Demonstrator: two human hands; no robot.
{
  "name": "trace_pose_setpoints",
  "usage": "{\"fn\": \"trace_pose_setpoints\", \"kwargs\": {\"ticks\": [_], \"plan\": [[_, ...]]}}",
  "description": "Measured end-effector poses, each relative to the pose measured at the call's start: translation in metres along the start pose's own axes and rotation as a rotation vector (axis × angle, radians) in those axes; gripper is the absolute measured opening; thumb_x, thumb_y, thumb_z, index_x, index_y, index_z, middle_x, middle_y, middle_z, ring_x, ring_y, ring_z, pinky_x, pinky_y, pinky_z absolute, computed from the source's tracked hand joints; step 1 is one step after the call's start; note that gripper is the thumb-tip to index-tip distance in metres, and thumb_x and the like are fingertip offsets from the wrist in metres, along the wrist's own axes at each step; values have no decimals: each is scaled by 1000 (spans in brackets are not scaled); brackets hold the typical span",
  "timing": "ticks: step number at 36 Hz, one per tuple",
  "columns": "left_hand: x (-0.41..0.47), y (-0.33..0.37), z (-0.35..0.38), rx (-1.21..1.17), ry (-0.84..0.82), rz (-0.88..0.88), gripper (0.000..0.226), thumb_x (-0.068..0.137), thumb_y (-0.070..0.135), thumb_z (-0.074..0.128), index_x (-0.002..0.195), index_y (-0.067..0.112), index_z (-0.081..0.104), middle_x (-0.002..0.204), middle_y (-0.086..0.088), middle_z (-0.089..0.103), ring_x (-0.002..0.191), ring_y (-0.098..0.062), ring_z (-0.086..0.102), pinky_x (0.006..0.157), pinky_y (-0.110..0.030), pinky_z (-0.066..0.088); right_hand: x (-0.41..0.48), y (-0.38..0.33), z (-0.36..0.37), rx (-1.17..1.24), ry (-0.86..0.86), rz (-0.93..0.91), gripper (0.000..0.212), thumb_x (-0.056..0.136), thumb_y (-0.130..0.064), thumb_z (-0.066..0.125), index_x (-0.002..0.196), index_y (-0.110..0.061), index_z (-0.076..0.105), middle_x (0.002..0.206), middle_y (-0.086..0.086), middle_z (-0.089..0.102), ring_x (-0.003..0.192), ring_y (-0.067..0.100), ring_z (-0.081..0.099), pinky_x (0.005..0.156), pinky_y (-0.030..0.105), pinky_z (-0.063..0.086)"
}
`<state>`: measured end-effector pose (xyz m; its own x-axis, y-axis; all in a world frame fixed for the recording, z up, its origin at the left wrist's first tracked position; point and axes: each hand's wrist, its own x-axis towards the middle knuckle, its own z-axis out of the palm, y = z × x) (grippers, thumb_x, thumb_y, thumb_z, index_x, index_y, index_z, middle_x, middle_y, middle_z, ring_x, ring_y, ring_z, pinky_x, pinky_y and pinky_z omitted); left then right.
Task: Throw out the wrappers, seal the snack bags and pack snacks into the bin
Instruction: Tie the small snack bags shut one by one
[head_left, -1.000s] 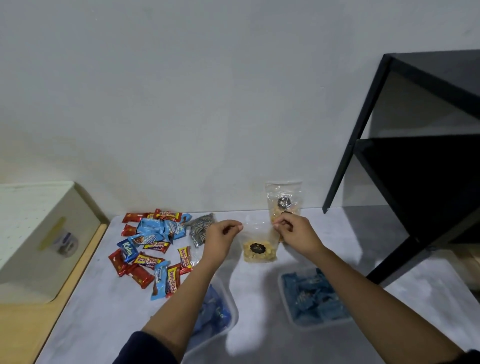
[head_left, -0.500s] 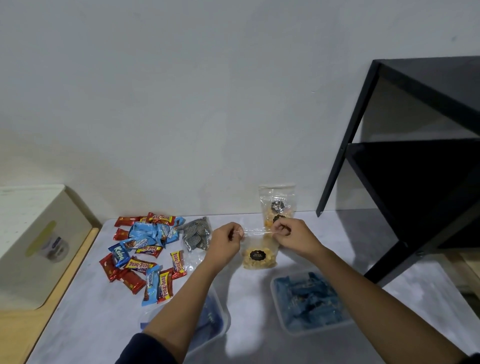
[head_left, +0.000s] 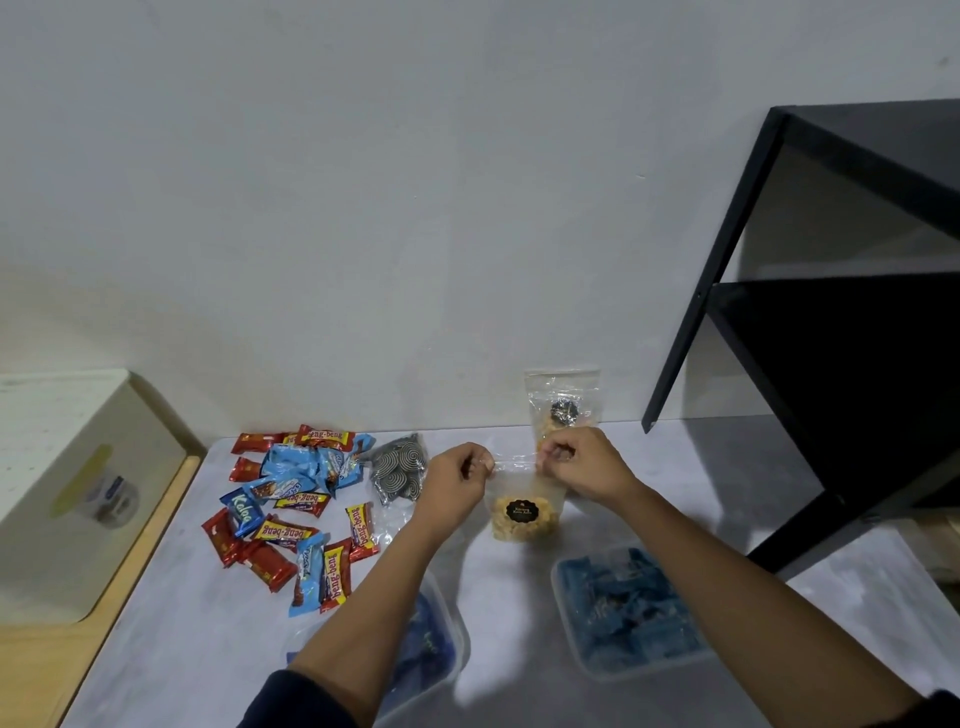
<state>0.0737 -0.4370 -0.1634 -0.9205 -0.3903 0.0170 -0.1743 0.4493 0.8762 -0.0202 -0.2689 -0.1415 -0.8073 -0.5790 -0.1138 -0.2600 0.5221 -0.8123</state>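
Slightly closer together than a second ago, the left hand (head_left: 457, 483) and right hand (head_left: 584, 467) pinch the top strip of the clear snack bag (head_left: 524, 519) at its two ends, probably to press the seal shut. Its base seems to rest on the table (head_left: 519, 587). Its round black label is unreadable. A second bag (head_left: 563, 400) leans against the wall behind. Leftward, red bars (head_left: 283, 531) read "beng-beng", and a blue packet (head_left: 241, 512) reads something like "Kalpa".

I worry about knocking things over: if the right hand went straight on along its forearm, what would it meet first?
Past the held bag it pinches, likely the standing bag just behind the right hand; depth is unclear, so it might miss.
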Motion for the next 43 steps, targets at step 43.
{"fn": "trace_pose_setpoints", "kwargs": {"ticks": [43], "plan": [[1,-1,-3,-62,-55,13,24,85,1,56,72,21,59,73,-11,64,67,-16,55,61,-13,41,22,-27,17,-160,-123,29,24,68,-18,65,50,-33,61,64,-7,65,66,11,59,66,32,50]]}}
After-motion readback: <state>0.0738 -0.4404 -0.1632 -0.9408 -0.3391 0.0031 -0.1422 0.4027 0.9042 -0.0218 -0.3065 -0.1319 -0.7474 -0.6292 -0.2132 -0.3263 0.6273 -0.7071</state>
